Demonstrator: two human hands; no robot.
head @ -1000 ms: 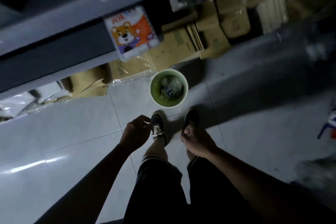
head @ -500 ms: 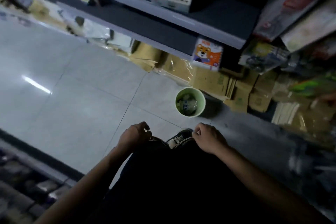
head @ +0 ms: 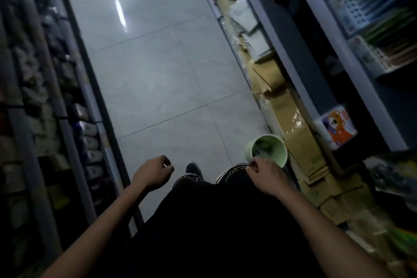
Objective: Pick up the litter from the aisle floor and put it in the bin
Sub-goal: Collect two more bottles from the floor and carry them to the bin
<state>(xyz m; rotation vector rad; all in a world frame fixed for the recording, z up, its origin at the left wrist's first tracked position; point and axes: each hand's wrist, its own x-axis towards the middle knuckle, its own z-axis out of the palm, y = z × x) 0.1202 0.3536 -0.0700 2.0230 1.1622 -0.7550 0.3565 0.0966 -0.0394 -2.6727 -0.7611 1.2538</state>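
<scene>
- Head view: the green bin (head: 274,153) stands on the tiled aisle floor (head: 158,74) at the right, against cardboard boxes (head: 291,119) under a shelf; litter lies inside it.
- The left hand (head: 152,175) hangs with fingers curled; whether it pinches anything, I cannot tell.
- The right hand (head: 265,175) is curled just before the bin, overlapping its near rim; its hold is unclear.
- 2 dark shoes (head: 194,170) show between the hands.
- Shelving (head: 327,63) lines both sides.

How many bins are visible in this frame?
1. A pale green bin stands on the aisle floor beside the cardboard boxes under the right-hand shelving, just beyond the right hand. Others may be hidden by shelving.
</scene>
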